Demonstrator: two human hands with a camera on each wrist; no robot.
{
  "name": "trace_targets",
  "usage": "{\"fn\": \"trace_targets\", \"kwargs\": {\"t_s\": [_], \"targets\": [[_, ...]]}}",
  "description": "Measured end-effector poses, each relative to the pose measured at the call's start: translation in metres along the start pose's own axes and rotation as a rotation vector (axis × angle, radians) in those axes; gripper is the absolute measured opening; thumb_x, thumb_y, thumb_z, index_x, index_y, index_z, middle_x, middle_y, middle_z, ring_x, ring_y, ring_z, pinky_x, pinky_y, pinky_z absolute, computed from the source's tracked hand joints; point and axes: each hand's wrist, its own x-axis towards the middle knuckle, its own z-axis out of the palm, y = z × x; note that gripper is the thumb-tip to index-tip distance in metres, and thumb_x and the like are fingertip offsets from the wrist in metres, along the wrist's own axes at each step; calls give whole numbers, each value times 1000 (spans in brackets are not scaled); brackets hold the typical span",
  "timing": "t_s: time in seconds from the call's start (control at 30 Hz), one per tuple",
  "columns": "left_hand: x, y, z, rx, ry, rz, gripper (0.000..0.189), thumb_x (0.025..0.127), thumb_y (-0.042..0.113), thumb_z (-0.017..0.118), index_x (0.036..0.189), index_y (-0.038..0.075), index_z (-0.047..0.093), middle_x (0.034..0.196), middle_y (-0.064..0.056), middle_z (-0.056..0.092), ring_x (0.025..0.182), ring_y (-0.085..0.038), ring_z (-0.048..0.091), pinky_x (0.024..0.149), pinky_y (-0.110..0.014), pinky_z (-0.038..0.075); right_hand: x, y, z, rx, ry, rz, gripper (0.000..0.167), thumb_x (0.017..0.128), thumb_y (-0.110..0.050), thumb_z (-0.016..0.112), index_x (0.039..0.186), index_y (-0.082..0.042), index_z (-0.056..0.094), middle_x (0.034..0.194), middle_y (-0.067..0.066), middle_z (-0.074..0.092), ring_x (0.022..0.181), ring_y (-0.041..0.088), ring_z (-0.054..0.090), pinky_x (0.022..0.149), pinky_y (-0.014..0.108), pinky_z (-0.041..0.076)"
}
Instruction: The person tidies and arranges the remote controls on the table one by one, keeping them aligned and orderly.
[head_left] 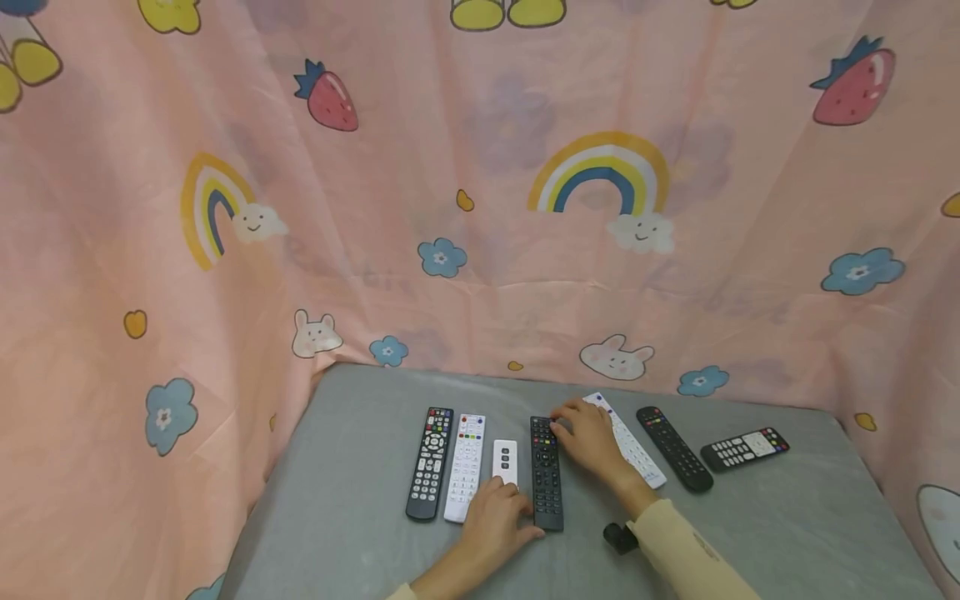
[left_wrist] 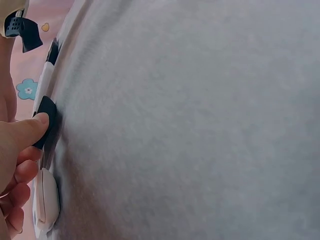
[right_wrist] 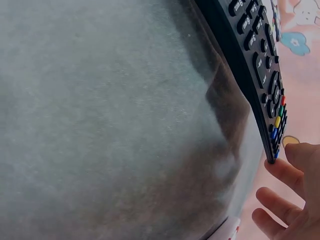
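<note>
A long black remote control lies lengthwise in the middle of the row on the grey cloth. My left hand holds its near end, thumb at the bottom edge and fingers by the left side. In the left wrist view the thumb presses the black remote's end. At the far end, my right hand pinches the top right corner between thumb and forefinger. The right wrist view shows its coloured buttons close to those fingertips. A small white remote lies left of it, partly covered by the left hand.
Left stand a black remote and a white remote. To the right lie a slanted white remote partly behind the right hand, a black remote and a shorter black remote. A pink printed curtain borders the grey surface.
</note>
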Motion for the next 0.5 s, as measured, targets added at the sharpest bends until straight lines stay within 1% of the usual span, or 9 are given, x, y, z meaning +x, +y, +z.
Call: {"fn": "trace_targets", "kwargs": {"t_s": [0.23, 0.33, 0.5], "targets": [[-3, -2, -3, -16, -37, -15, 33, 59, 56, 86, 74, 30, 73, 70, 16, 62, 69, -5, 46, 68, -21, 38, -5, 1, 0, -12, -7, 0, 20, 94, -22, 64, 107, -11, 73, 119, 14, 66, 121, 35, 58, 110, 64, 30], [-4, -2, -3, -9, -21, -7, 33, 59, 55, 86, 72, 30, 70, 69, 16, 61, 69, -5, 46, 69, -22, 38, -5, 1, 0, -16, -17, 10, 20, 95, -22, 64, 108, -11, 73, 119, 13, 66, 120, 35, 58, 111, 64, 30], [-5, -2, -3, -3, 2, 10, 33, 58, 53, 87, 67, 30, 64, 67, 17, 58, 68, -5, 44, 67, -21, 36, -4, -1, 1, -18, -36, 29, 19, 95, -23, 64, 108, -12, 73, 118, 12, 66, 119, 33, 58, 112, 63, 29]]}}
